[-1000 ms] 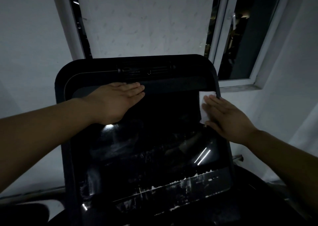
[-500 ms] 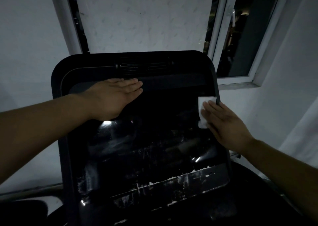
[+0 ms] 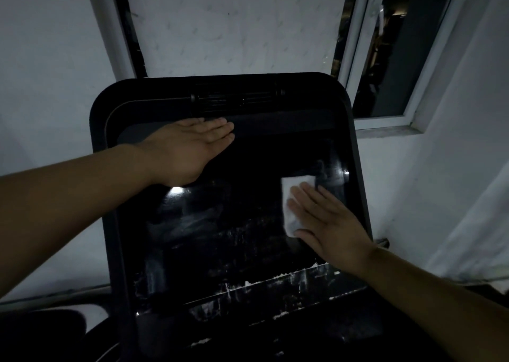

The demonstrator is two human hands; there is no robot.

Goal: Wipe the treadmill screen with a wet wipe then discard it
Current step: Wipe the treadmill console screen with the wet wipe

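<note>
The treadmill screen (image 3: 220, 232) is a large glossy black panel in a dark rounded frame, tilted up toward me and streaked with smears. My right hand (image 3: 327, 221) lies flat on its right side, fingers together, pressing a white wet wipe (image 3: 292, 193) against the glass; the wipe's upper and left parts show beyond my fingertips. My left hand (image 3: 187, 152) rests flat and palm down on the screen's upper left, holding nothing. White flaky residue lines a strip near the screen's lower edge.
A white wall (image 3: 234, 25) stands right behind the console. An open window (image 3: 391, 58) with a white frame sits at the upper right. Dark treadmill parts (image 3: 303, 339) fill the bottom of the view. The room is dim.
My right hand has slid the wipe down and leftward from the screen's upper right corner onto the glass. My left hand has stayed put on the upper left.
</note>
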